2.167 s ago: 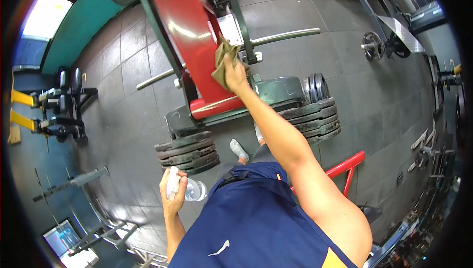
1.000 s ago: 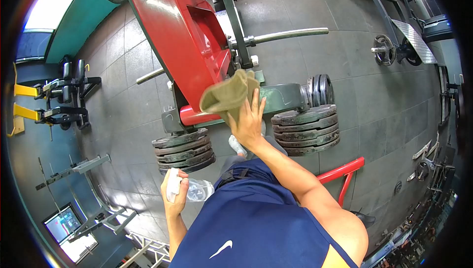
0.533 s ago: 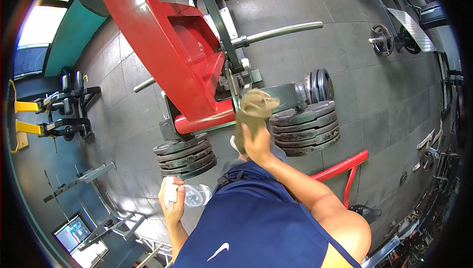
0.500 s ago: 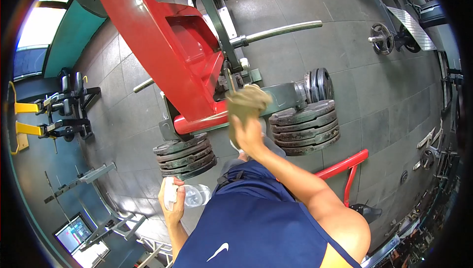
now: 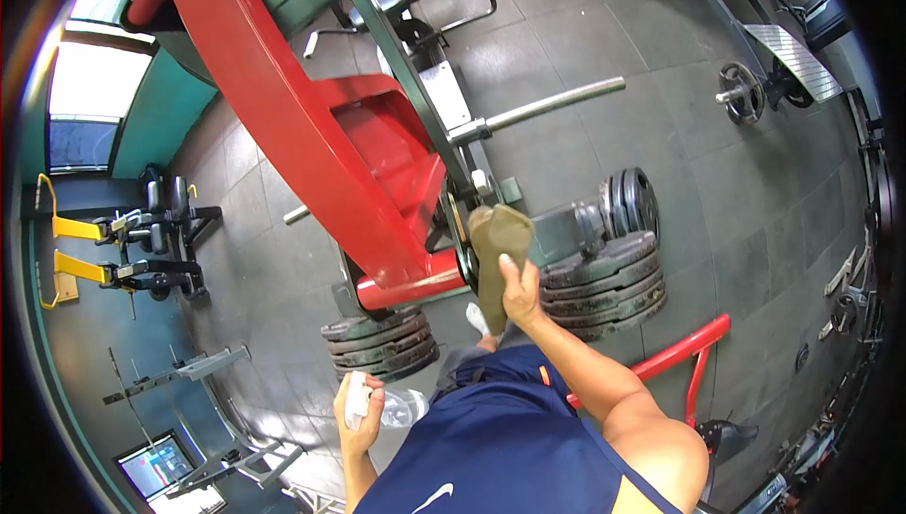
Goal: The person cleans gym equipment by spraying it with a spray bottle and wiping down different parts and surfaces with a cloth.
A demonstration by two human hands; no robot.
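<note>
Closed around a folded olive cloth [image 5: 498, 245], the right hand [image 5: 521, 299] pinches it with the thumb laid on top; most of the other fingers are hard to make out, bunched close behind, with no wide gap in the grip. The cloth's long axis runs away from the wearer's waist, its broad folded end pointing forward past the thumb and its narrower end trailing back, so most of it lies to the left of the hand. Just beyond and to the left is the red frame [image 5: 283, 103] of a weight machine, its rounded red tube [image 5: 411, 290] lying crosswise at the near end. The right hand is clearly the nearer of the two to this frame; whether the cloth touches the metal is hidden from this angle. To the right of the cloth sits a dark beam [image 5: 559, 235], with thick black plates [image 5: 604, 289] near its outer end. Lower and well to the left, beside a second stack [image 5: 380, 344], the left hand [image 5: 357, 424] is curled round the white head of a clear spray bottle [image 5: 404, 408], which is tilted over so that its body points rightward, toward the waist.
</note>
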